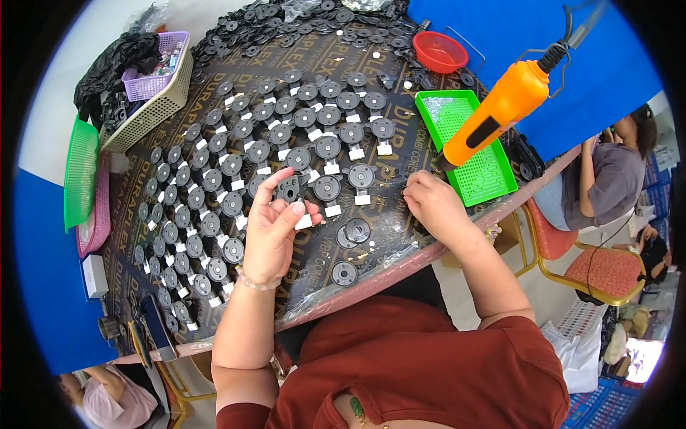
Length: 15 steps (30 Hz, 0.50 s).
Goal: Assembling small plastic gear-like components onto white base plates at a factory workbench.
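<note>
My left hand (270,239) is closed around a black round plastic part (288,188), tilted toward me, with a white block (304,222) at its lower edge by my thumb. My right hand (433,206) rests over the table's right side, its fingertips pinched together; whatever they hold, if anything, is hidden. Just above that hand hangs an orange electric screwdriver (493,118), tip down, apart from my fingers. Between my hands lie two loose black discs (356,230), one partly over the other, and a single black disc (344,273) nearer the edge.
Rows of black discs with white blocks (327,148) cover the table's middle and left. Loose black parts (286,32) are heaped at the back. A green tray (486,175), a red bowl (439,52) and stacked baskets (153,104) stand around. Other people sit on both sides.
</note>
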### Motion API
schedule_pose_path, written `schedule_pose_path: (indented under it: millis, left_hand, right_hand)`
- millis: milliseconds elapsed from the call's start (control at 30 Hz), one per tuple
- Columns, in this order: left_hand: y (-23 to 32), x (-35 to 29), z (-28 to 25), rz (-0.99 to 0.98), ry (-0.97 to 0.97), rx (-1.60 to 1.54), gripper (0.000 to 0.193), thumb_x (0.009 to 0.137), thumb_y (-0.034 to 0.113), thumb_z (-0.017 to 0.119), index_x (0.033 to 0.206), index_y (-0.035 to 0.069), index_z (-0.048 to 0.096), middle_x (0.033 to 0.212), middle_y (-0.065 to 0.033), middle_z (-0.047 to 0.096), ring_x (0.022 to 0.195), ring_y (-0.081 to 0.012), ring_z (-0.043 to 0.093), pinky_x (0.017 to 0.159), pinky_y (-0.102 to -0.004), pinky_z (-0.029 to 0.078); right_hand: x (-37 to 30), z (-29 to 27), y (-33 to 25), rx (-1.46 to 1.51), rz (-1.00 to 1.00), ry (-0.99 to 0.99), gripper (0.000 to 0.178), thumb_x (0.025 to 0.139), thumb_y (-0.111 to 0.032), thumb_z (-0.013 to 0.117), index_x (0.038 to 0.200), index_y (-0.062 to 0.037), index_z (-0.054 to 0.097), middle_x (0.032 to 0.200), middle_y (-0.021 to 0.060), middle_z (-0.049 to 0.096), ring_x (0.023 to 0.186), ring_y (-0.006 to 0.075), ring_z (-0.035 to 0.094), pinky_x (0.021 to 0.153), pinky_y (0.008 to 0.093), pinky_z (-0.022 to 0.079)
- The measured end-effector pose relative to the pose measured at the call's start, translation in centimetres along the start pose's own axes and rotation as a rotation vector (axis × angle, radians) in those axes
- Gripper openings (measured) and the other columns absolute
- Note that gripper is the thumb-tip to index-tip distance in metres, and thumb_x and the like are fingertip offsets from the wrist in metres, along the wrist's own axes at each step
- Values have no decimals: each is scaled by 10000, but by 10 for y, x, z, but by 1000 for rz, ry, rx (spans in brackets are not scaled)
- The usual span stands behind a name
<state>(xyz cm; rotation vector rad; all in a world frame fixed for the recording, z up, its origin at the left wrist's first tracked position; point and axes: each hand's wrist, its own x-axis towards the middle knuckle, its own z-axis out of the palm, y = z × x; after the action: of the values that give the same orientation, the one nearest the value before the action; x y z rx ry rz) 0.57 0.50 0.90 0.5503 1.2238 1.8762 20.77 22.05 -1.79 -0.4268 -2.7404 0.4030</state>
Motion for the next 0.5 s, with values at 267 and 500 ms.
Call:
schedule_pose_path:
  millis: [267, 500]
  left_hand:
    - [-1, -1, 2, -1, -2, 30, 594, 919, 72, 645, 1436, 22, 357, 906, -107, 681, 845, -186, 676, 802, -346, 566]
    - [-1, -1, 1, 3, -8, 40, 597, 914, 78, 657, 1431, 26, 365, 909, -109, 685, 847, -192, 679, 805, -345, 565]
  right_hand:
    - [1, 0, 2, 155, 51, 82, 109, 775, -44, 719, 857, -17, 652, 889, 114, 674, 846, 317, 652, 758, 403, 530]
    - [0, -2, 0, 252, 60, 146, 151, 770, -56, 740, 904, -46, 672, 864, 109, 699, 798, 312, 661, 715, 393, 529]
